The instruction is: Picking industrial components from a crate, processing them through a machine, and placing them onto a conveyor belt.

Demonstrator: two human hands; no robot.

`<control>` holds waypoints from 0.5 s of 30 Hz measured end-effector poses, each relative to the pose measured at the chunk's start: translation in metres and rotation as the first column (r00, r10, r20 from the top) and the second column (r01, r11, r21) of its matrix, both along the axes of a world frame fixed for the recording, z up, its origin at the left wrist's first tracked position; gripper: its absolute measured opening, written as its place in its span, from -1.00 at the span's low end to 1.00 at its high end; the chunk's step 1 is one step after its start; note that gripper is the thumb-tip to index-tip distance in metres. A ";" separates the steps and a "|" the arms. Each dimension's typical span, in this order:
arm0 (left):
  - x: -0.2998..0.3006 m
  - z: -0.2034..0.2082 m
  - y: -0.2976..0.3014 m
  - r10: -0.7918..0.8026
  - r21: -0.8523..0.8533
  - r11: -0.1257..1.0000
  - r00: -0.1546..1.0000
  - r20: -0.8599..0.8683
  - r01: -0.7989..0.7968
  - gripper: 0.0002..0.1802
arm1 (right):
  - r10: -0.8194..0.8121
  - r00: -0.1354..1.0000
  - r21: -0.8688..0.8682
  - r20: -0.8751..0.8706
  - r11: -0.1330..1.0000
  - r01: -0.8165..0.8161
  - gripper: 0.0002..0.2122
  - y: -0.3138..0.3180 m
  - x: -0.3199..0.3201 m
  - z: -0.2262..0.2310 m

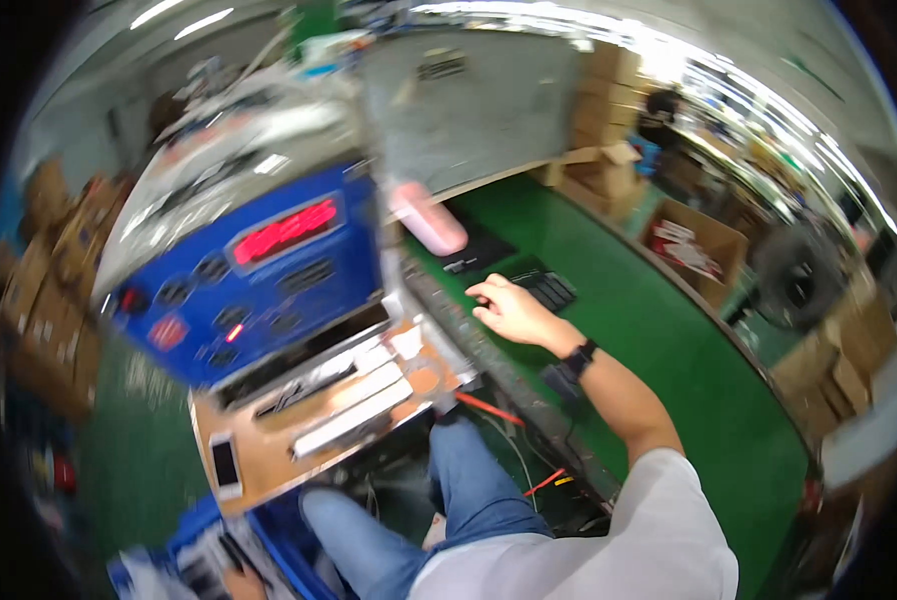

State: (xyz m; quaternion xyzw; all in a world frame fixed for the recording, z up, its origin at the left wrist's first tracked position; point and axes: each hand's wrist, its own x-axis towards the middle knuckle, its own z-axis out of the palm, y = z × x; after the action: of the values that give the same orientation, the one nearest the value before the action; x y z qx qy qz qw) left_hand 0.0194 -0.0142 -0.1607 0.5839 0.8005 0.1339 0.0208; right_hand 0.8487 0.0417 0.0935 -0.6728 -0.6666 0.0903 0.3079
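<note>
My right hand (514, 312), with a black watch on the wrist, reaches over the green conveyor belt (659, 400). Its fingers are bent but apart, and nothing shows in them. Just beyond the fingertips lies a flat black packet (547, 287) with small pale print; a second black packet (481, 250) is a little farther off. A pink rounded object (431, 222), smeared by motion, rests beside that one. Down at the lower left, my left hand (244, 583) is in a blue bin (294, 545) among pale wrapping and dark pieces. Blur and the picture's rim hide its fingers.
A blue machine (299, 290) with a red lit display stands at left. Before it, a wooden worktop (259, 485) carries a phone (226, 465) and white metal bars (354, 410). A grey panel (469, 100) crosses over the belt. Cartons (694, 250) and a fan (799, 275) stand at right.
</note>
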 end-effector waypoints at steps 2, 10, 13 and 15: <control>-0.005 -0.033 -0.001 0.116 0.117 0.987 0.990 -0.080 -0.107 -0.47 | 0.221 0.973 0.065 0.072 0.972 -0.226 -0.67 0.010 -0.045 0.012; 0.062 0.020 0.043 0.116 0.131 0.980 0.961 0.253 -0.153 -0.69 | 0.329 0.935 0.059 -0.136 0.944 -0.323 -0.66 0.030 -0.129 0.030; 0.049 0.018 0.017 0.265 0.188 0.921 0.902 0.342 -0.342 -0.72 | 0.392 0.918 -0.045 -0.055 0.918 -0.395 -0.67 0.045 -0.162 0.044; 0.033 0.002 0.012 0.277 0.197 0.908 0.882 0.381 -0.370 -0.71 | 0.388 0.921 -0.087 0.004 0.918 -0.387 -0.68 0.051 -0.169 0.045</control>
State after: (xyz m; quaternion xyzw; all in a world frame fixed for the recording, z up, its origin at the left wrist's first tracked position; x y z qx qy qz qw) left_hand 0.0529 -0.0018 -0.1584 0.4055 0.8461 0.3407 0.0598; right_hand 0.6798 0.0931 0.1383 -0.5409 -0.7854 0.1704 0.2482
